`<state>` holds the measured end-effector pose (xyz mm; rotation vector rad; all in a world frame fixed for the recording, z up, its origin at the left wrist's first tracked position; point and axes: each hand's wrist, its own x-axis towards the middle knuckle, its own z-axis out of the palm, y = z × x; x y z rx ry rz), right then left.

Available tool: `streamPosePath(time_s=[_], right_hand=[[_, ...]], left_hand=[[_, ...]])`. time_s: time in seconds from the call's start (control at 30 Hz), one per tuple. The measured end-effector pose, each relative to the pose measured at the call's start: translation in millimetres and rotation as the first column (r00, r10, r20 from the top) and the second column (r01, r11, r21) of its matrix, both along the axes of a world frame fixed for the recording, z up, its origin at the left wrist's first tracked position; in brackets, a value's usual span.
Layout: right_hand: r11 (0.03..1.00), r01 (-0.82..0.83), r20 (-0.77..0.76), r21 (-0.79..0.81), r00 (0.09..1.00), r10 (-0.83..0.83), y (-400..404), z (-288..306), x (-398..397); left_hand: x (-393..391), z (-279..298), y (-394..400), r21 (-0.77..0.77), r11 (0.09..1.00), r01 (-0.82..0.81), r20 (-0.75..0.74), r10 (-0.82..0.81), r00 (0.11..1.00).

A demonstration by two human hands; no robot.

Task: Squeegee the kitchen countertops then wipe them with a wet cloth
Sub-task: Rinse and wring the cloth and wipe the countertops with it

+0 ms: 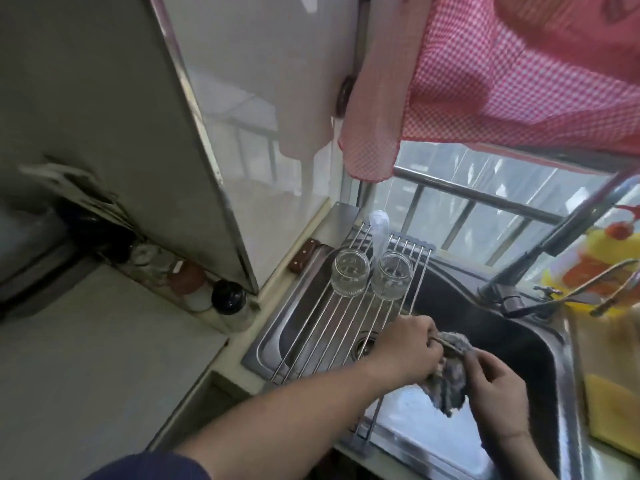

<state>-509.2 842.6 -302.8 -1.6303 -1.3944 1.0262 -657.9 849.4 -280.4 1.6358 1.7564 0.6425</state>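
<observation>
Both hands worked over the sink (540, 344) at five o'clock: left hand (405, 348) and right hand (495, 386) gripped the grey cloth (450, 372), bunched between them. Likely wringing, so drips fell into the basin.

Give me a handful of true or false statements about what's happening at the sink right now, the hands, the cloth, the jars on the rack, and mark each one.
1. Both hands hold the grey cloth over the sink. True: the left hand and right hand each grip it.
2. Two glass jars stand on the wire rack. True.
3. The jars are full of rice. False: they look empty and clear.
4. The cloth lies flat on the countertop. False: it is bunched between the hands above the sink.
5. A blue striped curtain hangs at the window. False: the red checked curtain hangs there.
</observation>
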Motion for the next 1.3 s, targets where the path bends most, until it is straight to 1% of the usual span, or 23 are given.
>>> streamPosePath(time_s=[0.07, 0.13, 0.2, 0.27, 0.3, 0.37, 0.43, 0.47, 0.5, 0.53, 0.6, 0.7, 0.8, 0.87, 0.93, 1.0, 1.07, 1.13, 1.17, 1.2, 1.27, 1.3], right_hand=[[0.995, -0.096, 0.060, 0.008, 0.994, 0.096, 0, -1, 5], [0.964, -0.266, 0.125, -0.015, 0.956, 0.266, -1, 0, 11], [0.913, -0.405, 0.153, -0.051, 0.900, 0.408, -1, 5, 17], [0.845, -0.521, 0.115, -0.122, 0.838, 0.534, 0, 16, 20], [0.810, -0.562, 0.070, -0.168, 0.813, 0.578, 1, 21, 21], [0.767, -0.612, -0.089, -0.192, 0.789, 0.607, 4, 24, 23], [0.776, -0.598, -0.316, -0.201, 0.789, 0.526, 5, 24, 20], [0.770, -0.599, -0.438, -0.222, 0.767, 0.470, 4, 24, 17], [0.753, -0.612, -0.521, -0.239, 0.736, 0.433, 2, 22, 12], [0.724, -0.644, -0.550, -0.247, 0.708, 0.443, -3, 22, 4], [0.676, -0.696, -0.511, -0.242, 0.684, 0.521, -12, 24, -18], [0.656, -0.719, -0.407, -0.231, 0.683, 0.606, -32, 39, -59], [0.576, -0.800, -0.278, -0.166, 0.599, 0.751, -64, 55, -109], [0.501, -0.847, -0.266, -0.175, 0.531, 0.805, -92, 65, -143], [0.366, -0.892, -0.332, -0.265, 0.441, 0.834, -121, 68, -177], [0.202, -0.917, -0.437, -0.344, 0.347, 0.830, -154, 67, -211], [0.129, -0.934, -0.462, -0.332, 0.280, 0.841, -196, 61, -244], [0.077, -0.953, -0.472, -0.292, 0.214, 0.855, -244, 52, -272], [0.071, -0.957, -0.495, -0.283, 0.209, 0.843, -270, 46, -286], [0.076, -0.956, -0.516, -0.283, 0.218, 0.829, -296, 41, -300], [0.103, -0.955, -0.492, -0.276, 0.233, 0.839, -348, 33, -326], [0.107, -0.961, -0.456, -0.254, 0.217, 0.863, -371, 28, -335]], left_hand=[[-9, 3, -4, -0.007, 1.000, -0.012, -0.006, 0.012, 1.000], [-14, 7, -10, -0.024, 0.999, -0.043, 0.006, 0.043, 0.999], [-17, 14, -20, -0.084, 0.992, -0.089, 0.087, 0.097, 0.991], [-22, 19, -31, -0.174, 0.978, -0.115, 0.182, 0.147, 0.972], [-26, 18, -37, -0.210, 0.972, -0.106, 0.223, 0.153, 0.963], [-35, 14, -53, -0.246, 0.968, -0.056, 0.252, 0.119, 0.960], [-45, 9, -74, -0.304, 0.952, 0.028, 0.302, 0.069, 0.951], [-50, 8, -84, -0.344, 0.937, 0.053, 0.364, 0.081, 0.928], [-55, 7, -95, -0.376, 0.925, 0.048, 0.401, 0.116, 0.909], [-62, 6, -106, -0.388, 0.921, 0.027, 0.416, 0.149, 0.897], [-76, 3, -131, -0.369, 0.929, -0.032, 0.394, 0.188, 0.899], [-104, 5, -173, -0.321, 0.941, -0.104, 0.358, 0.222, 0.907], [-136, 14, -223, -0.275, 0.937, -0.217, 0.382, 0.314, 0.869], [-159, 20, -264, -0.271, 0.910, -0.315, 0.420, 0.406, 0.811], [-182, 21, -316, -0.282, 0.874, -0.396, 0.516, 0.486, 0.705], [-205, 17, -375, -0.304, 0.836, -0.458, 0.573, 0.544, 0.613], [-223, 11, -439, -0.367, 0.792, -0.487, 0.603, 0.601, 0.524], [-235, 4, -501, -0.426, 0.763, -0.485, 0.649, 0.632, 0.423], [-240, 0, -529, -0.446, 0.757, -0.478, 0.656, 0.640, 0.401], [-245, -3, -556, -0.453, 0.761, -0.465, 0.652, 0.638, 0.409], [-254, -11, -607, -0.429, 0.772, -0.469, 0.649, 0.625, 0.435], [-257, -17, -632, -0.417, 0.767, -0.488, 0.661, 0.625, 0.416]])
